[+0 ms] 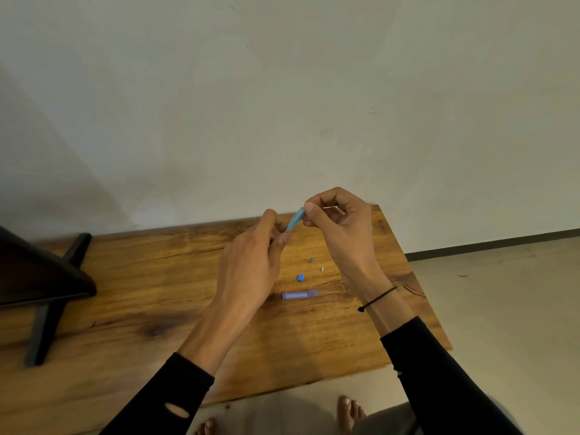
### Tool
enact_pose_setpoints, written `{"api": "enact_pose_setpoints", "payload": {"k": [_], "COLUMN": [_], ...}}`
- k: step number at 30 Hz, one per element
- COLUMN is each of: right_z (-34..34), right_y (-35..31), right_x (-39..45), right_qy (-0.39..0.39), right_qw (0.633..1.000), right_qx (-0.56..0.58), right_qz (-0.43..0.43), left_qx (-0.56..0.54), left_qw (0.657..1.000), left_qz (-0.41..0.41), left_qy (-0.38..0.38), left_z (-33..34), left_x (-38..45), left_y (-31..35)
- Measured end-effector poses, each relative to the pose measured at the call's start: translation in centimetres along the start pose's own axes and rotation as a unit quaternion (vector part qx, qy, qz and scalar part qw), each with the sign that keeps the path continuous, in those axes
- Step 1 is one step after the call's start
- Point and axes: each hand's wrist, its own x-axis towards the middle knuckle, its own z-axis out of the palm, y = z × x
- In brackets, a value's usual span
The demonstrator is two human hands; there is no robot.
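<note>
Above the wooden table (157, 277), my left hand (251, 262) pinches the lower end of a thin light-blue tube (295, 219), like a pen barrel, tilted up to the right. My right hand (342, 227) has its curled fingers and thumb at the tube's upper end. Whether it holds something small there I cannot make out. On the table below lie a small blue cap (300, 278), a tiny metal piece (311, 260), a tiny white piece (322, 269) and a pale purple clear case (299, 295).
A dark stand with black legs (47, 277) occupies the table's left part. The table's right edge (417, 277) drops to a pale floor. A plain wall rises behind. My bare feet (348, 409) show below the near edge.
</note>
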Motion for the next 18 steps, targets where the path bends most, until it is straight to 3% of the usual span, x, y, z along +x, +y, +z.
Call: {"api": "enact_pose_setpoints", "payload": {"k": [7,10,12,14,18], "right_z": [-0.1,-1.4,-3.1,-4.7,-5.1], "right_y": [0.2,0.6,1.4,2.6,5.3], "right_x": [0.0,0.8,1.4,1.6,0.6], "right_qy": [-0.022,-0.034,-0.065,-0.099,-0.157], "right_qw": [1.000,0.995,0.961,0.906,0.838], "right_qx": [0.012,-0.094,-0.267,-0.411,-0.517], "right_qz": [0.009,0.019,0.018,0.034,0.078], "left_qx": [-0.036,-0.053,-0.060,-0.062,-0.064], "left_qw": [0.999,0.998,0.998,0.998,0.998], "left_qz": [-0.009,-0.013,-0.019,-0.021,-0.021], "left_qy": [0.003,0.003,0.002,0.000,-0.003], "left_z": [-0.2,-0.4,-0.4,-0.4,0.0], "left_x": [0.0,0.0,0.0,0.1,0.2], "left_y": [0.1,0.0,-0.1,-0.3,-0.7]}}
